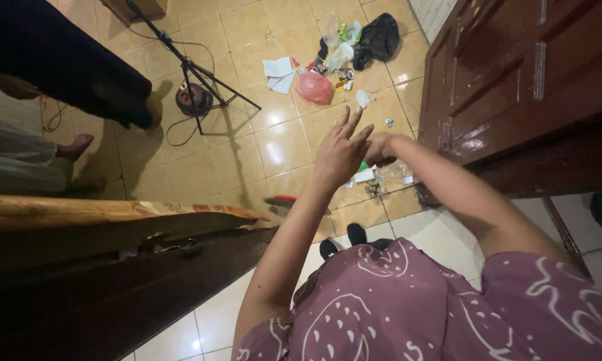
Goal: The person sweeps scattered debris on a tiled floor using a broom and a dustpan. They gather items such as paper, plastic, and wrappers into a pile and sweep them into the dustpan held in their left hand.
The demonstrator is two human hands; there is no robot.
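A person in a purple patterned garment (408, 301) stands in a doorway, arms stretched out over a tan tiled floor (274, 144), between a dark brown door (522, 87) at the right and a wooden door edge (107, 217) at the near left. At the far left another person's dark garment (67, 57) and a bare foot (73, 146) show beside a black tripod stand (187, 67), its cable trailing loose across the tiles.

The left hand (341, 150) is spread wide, fingers splayed, holding nothing. The right hand (379, 148), just beside it and touching it, is curled shut; what it grips, if anything, cannot be told (the left hand hides most of it).

Far across the floor lies a scatter of rubbish: a black plastic bag (379, 37), a pink plastic bag (314, 87), white papers (279, 72) and clear wrappers (338, 40). Nearer, right under the hands at the foot of the brown door, sit crumpled clear plastic (391, 175) and a small white scrap (364, 176).

The risks, judged from this: glossy tiles and loose plastic underfoot could slip under a step, the trailing cable could catch a foot and topple the stand, and light wrappers may drift out of a loose hold.
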